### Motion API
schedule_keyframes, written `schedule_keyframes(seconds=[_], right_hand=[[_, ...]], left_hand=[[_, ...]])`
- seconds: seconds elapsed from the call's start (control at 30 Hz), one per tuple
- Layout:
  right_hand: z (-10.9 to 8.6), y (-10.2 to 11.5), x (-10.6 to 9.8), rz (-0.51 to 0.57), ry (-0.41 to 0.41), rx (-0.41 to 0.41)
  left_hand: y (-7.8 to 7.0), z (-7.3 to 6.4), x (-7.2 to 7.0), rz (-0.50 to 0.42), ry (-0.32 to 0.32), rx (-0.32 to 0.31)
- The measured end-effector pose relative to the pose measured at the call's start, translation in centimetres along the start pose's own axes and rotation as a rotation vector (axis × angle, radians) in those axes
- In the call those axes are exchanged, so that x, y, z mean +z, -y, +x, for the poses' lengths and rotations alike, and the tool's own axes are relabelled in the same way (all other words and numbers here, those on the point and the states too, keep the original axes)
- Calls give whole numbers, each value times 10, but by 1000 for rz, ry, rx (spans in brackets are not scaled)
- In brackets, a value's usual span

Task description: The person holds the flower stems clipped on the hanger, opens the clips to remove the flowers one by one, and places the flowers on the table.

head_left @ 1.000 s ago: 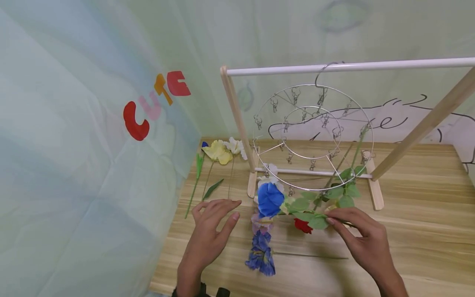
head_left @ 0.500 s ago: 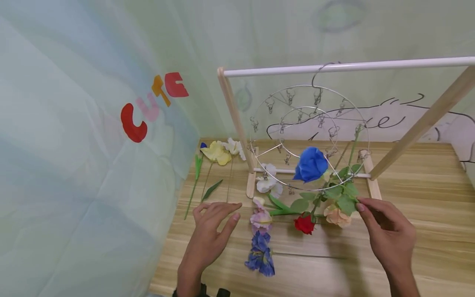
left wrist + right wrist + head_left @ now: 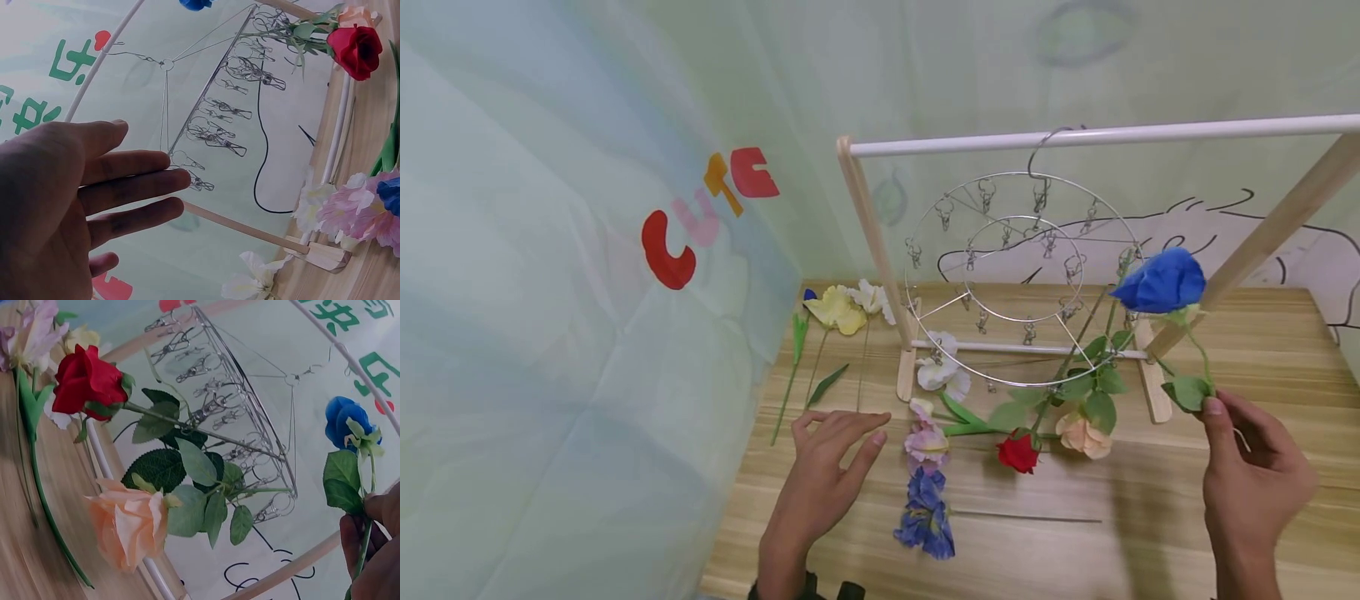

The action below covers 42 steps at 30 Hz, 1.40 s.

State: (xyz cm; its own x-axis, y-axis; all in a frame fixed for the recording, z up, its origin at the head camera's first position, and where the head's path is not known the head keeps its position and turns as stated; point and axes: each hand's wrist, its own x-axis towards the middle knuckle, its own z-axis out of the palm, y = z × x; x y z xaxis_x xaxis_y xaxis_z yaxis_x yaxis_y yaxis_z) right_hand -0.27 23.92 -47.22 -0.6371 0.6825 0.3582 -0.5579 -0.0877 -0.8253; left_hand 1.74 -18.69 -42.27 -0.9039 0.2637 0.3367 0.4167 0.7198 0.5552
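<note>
My right hand (image 3: 1258,475) pinches the green stem of an artificial blue rose (image 3: 1161,282) between thumb and fingers, bloom up, right of a round wire clip hanger (image 3: 1030,384). The right wrist view shows the same blue rose (image 3: 347,422) with its leaves just above the fingertips. A red rose (image 3: 1018,452) and a peach rose (image 3: 1085,435) hang bloom down, their stems reaching clips on the hanger's right side. My left hand (image 3: 831,471) is held above the table's left part, fingers extended, with nothing in it; its palm (image 3: 44,206) shows in the left wrist view.
The hanger hooks over the white bar (image 3: 940,143) of a wooden-legged rack. Purple-blue (image 3: 925,517), pink (image 3: 927,446) and white (image 3: 943,367) flowers lie on the table in front. Further left lie a yellow flower (image 3: 837,308), a white one and green stems.
My right hand has moved right, carrying the blue rose from in front of the hanger to its right side, and the bloom has swung upward. My left hand has stayed nearly still.
</note>
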Motion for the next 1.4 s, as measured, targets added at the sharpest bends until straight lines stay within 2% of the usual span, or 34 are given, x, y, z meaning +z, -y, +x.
schedule_keyframes(seconds=[0.1,0.17,0.23,0.43,0.53,0.73,0.97,1.1,1.4], right_hand=[[3,-1,-3,-13,-52,-29],[5,-1,-5,-65,-75,-54],[7,-1,-6,-56,-108,-54],[15,-6,-12,67,-195,-42],[19,-9,-15,75,-231,-49],[30,-11,-17,215,-376,15],[44,-13,-21,229,-503,94],[50,-15,-23,253,-543,142],[58,-28,-29,9,-473,212]], left_hand=[[-1,0,0,0,2,0],[-1,0,0,1,4,0],[-2,0,0,1,9,-1],[-2,0,-1,8,28,-12],[-2,0,-1,5,32,-22],[-2,0,0,8,22,-5],[-3,0,0,7,23,-17],[-2,0,1,10,23,-15],[0,-1,1,14,29,-12]])
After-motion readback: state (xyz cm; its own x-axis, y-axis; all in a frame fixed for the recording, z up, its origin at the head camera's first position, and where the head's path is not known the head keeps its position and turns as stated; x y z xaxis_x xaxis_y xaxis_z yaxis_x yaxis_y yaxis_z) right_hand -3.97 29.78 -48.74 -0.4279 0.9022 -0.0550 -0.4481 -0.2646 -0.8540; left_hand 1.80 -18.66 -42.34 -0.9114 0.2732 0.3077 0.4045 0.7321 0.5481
